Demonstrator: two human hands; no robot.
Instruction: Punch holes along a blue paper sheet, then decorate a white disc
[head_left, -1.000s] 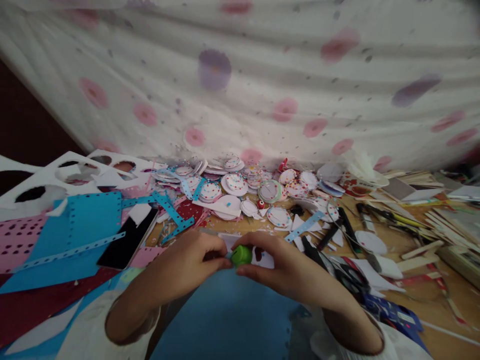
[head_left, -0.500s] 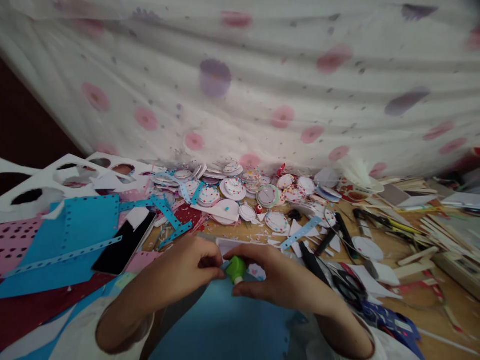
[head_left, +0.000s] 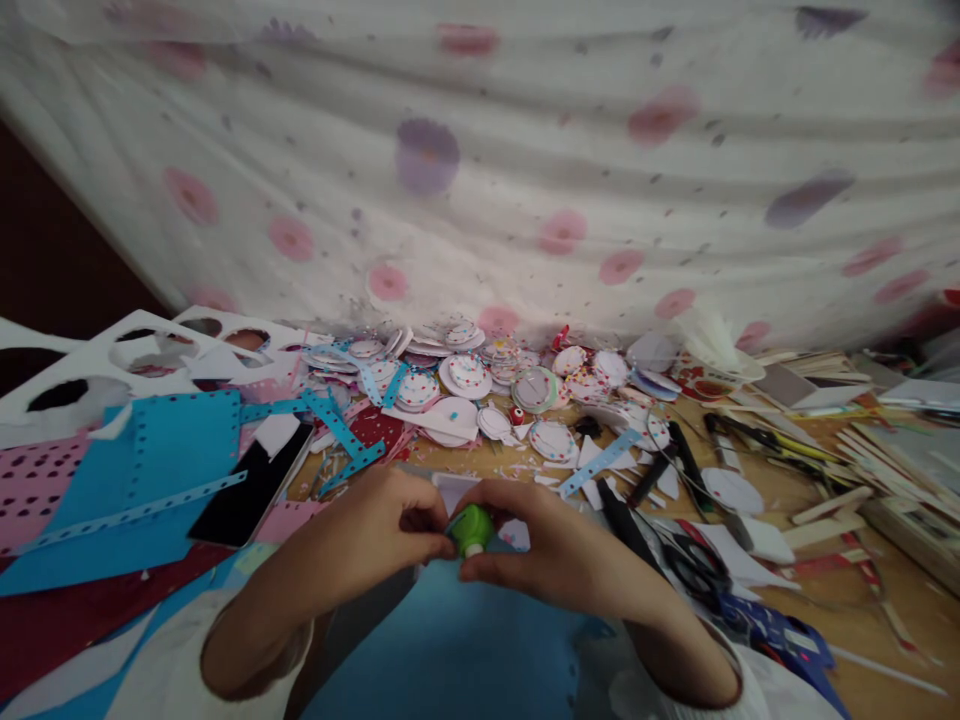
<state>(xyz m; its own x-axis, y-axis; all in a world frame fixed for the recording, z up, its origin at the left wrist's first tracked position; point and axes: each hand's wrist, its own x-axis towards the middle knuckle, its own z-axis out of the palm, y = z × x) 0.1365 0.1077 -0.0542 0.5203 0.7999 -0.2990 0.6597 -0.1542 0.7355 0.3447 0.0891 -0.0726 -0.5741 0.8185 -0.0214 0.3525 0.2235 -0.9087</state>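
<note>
My right hand (head_left: 551,535) curves its thumb and fingers around a small green craft punch (head_left: 474,524) with a white stub on its near side. Close against the punch's left side, my left hand (head_left: 386,525) pinches the upper edge of a light blue sheet (head_left: 465,640); its fingertips are partly hidden. The sheet spreads towards me below both hands, with small holes along its right side. Part of a white tray or box (head_left: 454,485) shows just behind the hands.
A black phone (head_left: 251,490) and blue hole-punched sheets (head_left: 187,430) lie left. Decorated white discs (head_left: 469,375) are heaped along the curtain (head_left: 510,170). Scissors (head_left: 694,565), a blue tool (head_left: 776,635) and wooden sticks (head_left: 832,530) crowd the right.
The green punch has turned slightly in my right hand, and the right thumb has shifted a little to the left. My left hand stays almost in place.
</note>
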